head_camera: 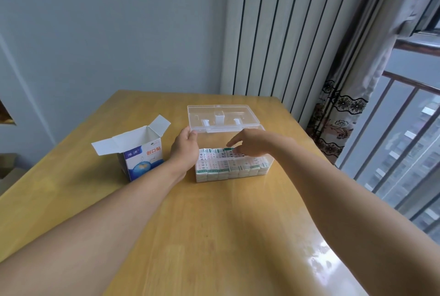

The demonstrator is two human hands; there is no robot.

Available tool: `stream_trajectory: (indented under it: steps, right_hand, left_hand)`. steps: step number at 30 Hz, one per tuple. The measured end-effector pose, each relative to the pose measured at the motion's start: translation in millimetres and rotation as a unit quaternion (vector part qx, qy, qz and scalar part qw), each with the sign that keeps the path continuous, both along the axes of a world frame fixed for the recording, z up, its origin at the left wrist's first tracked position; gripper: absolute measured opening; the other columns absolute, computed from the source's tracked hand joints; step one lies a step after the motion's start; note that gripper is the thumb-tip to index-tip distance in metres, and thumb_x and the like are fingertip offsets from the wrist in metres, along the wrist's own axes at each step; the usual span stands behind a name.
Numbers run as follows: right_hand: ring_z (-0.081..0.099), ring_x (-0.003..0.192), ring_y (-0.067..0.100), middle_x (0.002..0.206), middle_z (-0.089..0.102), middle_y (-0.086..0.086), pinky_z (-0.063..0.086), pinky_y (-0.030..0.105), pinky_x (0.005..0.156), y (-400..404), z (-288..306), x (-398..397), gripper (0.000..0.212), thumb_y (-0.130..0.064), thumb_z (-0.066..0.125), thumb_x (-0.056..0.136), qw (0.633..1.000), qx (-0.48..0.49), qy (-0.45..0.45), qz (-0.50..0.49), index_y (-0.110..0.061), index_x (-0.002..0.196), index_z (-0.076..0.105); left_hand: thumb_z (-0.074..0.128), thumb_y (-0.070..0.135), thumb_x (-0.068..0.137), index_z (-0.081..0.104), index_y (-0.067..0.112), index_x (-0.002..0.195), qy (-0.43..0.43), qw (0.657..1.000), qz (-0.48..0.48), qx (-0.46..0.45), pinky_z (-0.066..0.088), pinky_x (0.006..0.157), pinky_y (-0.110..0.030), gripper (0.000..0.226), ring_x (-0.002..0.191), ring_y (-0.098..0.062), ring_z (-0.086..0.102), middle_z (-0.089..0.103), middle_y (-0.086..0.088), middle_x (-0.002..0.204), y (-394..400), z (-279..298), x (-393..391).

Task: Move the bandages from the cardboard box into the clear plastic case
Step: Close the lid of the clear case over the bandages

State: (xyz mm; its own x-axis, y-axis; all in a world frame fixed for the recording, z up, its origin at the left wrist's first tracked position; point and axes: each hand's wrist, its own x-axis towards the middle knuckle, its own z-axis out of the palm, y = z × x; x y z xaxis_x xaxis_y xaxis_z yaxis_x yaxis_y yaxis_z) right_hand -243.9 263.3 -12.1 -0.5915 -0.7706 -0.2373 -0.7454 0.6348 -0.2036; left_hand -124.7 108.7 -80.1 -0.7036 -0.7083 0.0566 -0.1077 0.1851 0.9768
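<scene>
The clear plastic case stands in the middle of the wooden table, its hinged lid tilted partway over it. Rows of white and green bandages fill the case, standing on edge. My left hand grips the lid's left front corner between thumb and fingers. Over the top of the packed bandages, my right hand has its fingers bent down, the fingertips touching them. The blue and white cardboard box stands left of the case with its flaps open; I cannot see inside it.
The wooden table stretches toward me with bare surface. Behind it stand a white radiator and a patterned curtain. A window with a railing lies to the right.
</scene>
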Motion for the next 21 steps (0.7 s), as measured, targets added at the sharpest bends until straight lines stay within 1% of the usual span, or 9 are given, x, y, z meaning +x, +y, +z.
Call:
stream_trajectory:
  steps: [3,7,10,12,13,15,17,19,21]
  right_hand:
    - [0.06,0.114,0.023,0.137,0.061,0.001,0.044,0.03,0.087,1.3,-0.4,0.1,0.037,-0.026,0.057,0.102,1.0,-0.013,0.004,0.005,-0.034,0.137,0.061]
    - [0.059,0.09,0.015,0.125,0.068,-0.001,0.047,0.028,0.082,3.2,0.6,4.0,0.032,-0.026,0.061,0.1,0.998,-0.055,0.027,0.018,-0.032,0.131,0.067]
    - [0.063,0.087,0.011,0.107,0.072,-0.01,0.056,0.031,0.084,5.5,3.1,6.6,0.023,-0.029,0.069,0.095,0.994,-0.101,0.037,0.021,-0.031,0.116,0.076]
    - [0.067,0.086,0.011,0.099,0.074,-0.012,0.059,0.032,0.079,6.7,7.5,6.7,0.014,-0.028,0.071,0.093,0.991,-0.127,0.039,0.02,-0.027,0.104,0.079]
    - [0.067,0.084,0.012,0.094,0.072,-0.012,0.058,0.03,0.075,7.3,11.1,5.5,0.012,-0.027,0.071,0.093,0.99,-0.133,0.037,0.019,-0.024,0.101,0.079]
    - [0.066,0.076,0.011,0.087,0.067,-0.014,0.051,0.021,0.062,9.4,19.7,2.4,0.011,-0.024,0.068,0.095,0.991,-0.129,0.023,0.023,-0.021,0.102,0.077]
    - [0.065,0.069,0.006,0.087,0.068,-0.013,0.043,0.013,0.054,9.9,26.8,-3.3,0.012,-0.02,0.064,0.098,0.991,-0.13,0.008,0.022,-0.019,0.104,0.075]
    - [0.065,0.064,0.004,0.085,0.07,-0.011,0.041,0.008,0.048,8.7,30.4,-7.5,0.013,-0.017,0.063,0.099,0.989,-0.144,0.006,0.018,-0.017,0.104,0.075]
    - [0.063,0.06,0.001,0.082,0.072,-0.01,0.039,0.007,0.046,5.5,30.5,-7.9,0.013,-0.016,0.064,0.097,0.988,-0.154,-0.003,0.023,-0.017,0.103,0.076]
  left_hand:
    - [0.031,0.029,0.111,0.044,0.018,0.149,-0.002,1.0,0.004,0.003,0.037,0.096,-0.027,0.042,0.13,-0.017,0.052,0.056,0.001,0.144,0.2,0.0,-0.8]
    - [0.032,0.029,0.111,0.043,0.018,0.151,-0.005,1.0,0.008,0.012,0.038,0.098,-0.028,0.043,0.133,-0.02,0.052,0.055,-0.001,0.146,-1.3,-1.3,-1.6]
    - [0.032,0.03,0.111,0.044,0.02,0.149,-0.005,1.0,0.004,0.004,0.038,0.099,-0.028,0.042,0.132,-0.018,0.052,0.056,0.003,0.144,-1.0,-0.1,-1.2]
    - [0.032,0.029,0.111,0.044,0.02,0.149,-0.008,1.0,0.003,0.003,0.038,0.097,-0.028,0.042,0.13,-0.016,0.052,0.056,0.007,0.137,0.2,1.4,0.1]
    - [0.032,0.029,0.111,0.045,0.021,0.149,-0.008,1.0,0.002,0.002,0.038,0.097,-0.028,0.041,0.129,-0.016,0.053,0.057,0.007,0.138,0.3,2.0,0.3]
    - [0.031,0.029,0.11,0.048,0.024,0.146,-0.007,1.0,-0.001,-0.007,0.039,0.099,-0.029,0.039,0.129,-0.017,0.053,0.057,0.005,0.141,0.5,2.0,0.9]
    - [0.031,0.029,0.11,0.05,0.025,0.144,-0.011,1.0,0.0,-0.012,0.039,0.099,-0.03,0.039,0.129,-0.017,0.054,0.058,0.004,0.14,0.6,2.5,1.7]
    - [0.031,0.03,0.111,0.05,0.024,0.144,-0.014,1.0,0.001,-0.013,0.038,0.097,-0.029,0.038,0.128,-0.016,0.054,0.058,0.004,0.139,2.0,3.1,2.9]
    - [0.031,0.03,0.111,0.049,0.025,0.144,-0.011,1.0,-0.002,-0.019,0.038,0.096,-0.028,0.038,0.123,-0.013,0.054,0.058,0.006,0.138,3.7,4.1,4.4]
